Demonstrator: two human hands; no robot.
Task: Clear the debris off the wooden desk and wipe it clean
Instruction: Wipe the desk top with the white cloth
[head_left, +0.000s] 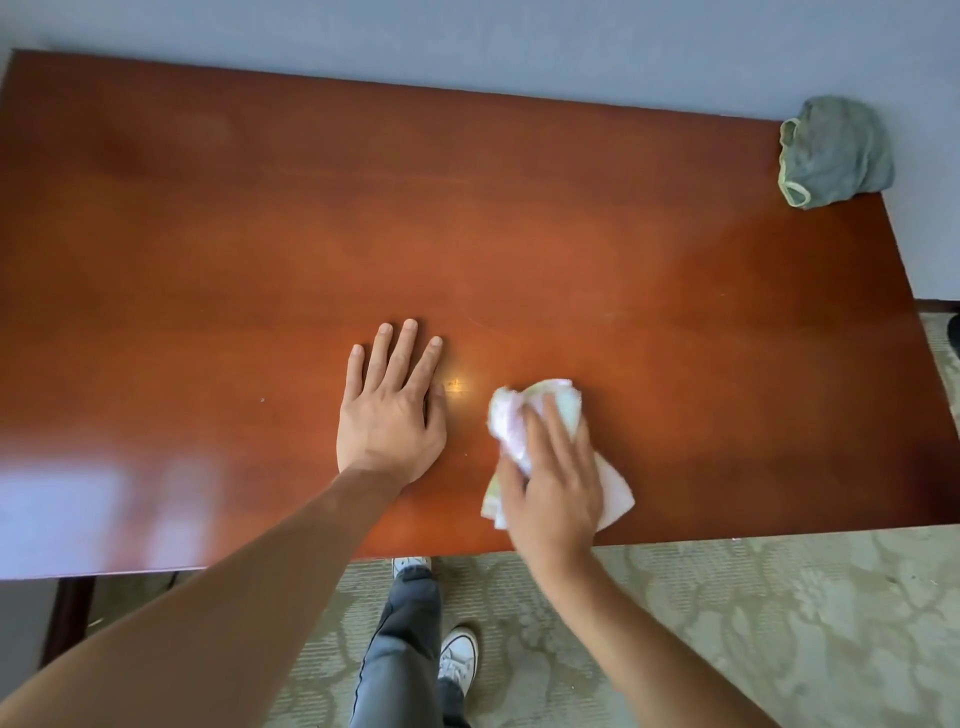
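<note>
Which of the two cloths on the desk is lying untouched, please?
The grey-green cloth at the desk's far right corner lies bunched, with no hand on it. The pale cloth near the front edge is under the right hand.

Right hand (553, 483) pressed flat on a crumpled pale cloth (524, 415), fingers straight over it, cloth bunched ahead of the fingertips and spilling out on both sides of the palm. Just left of that hold, left hand (389, 415) laid flat on the wooden desk (208, 234), fingers spread. Between the two, a small bright speck (455, 384). Far beyond the cloth, at the desk's far right corner, a bunched grey-green rag (831, 153). Below, patterned carpet (753, 623), grey trousers (402, 649), white sneakers (457, 657).
</note>
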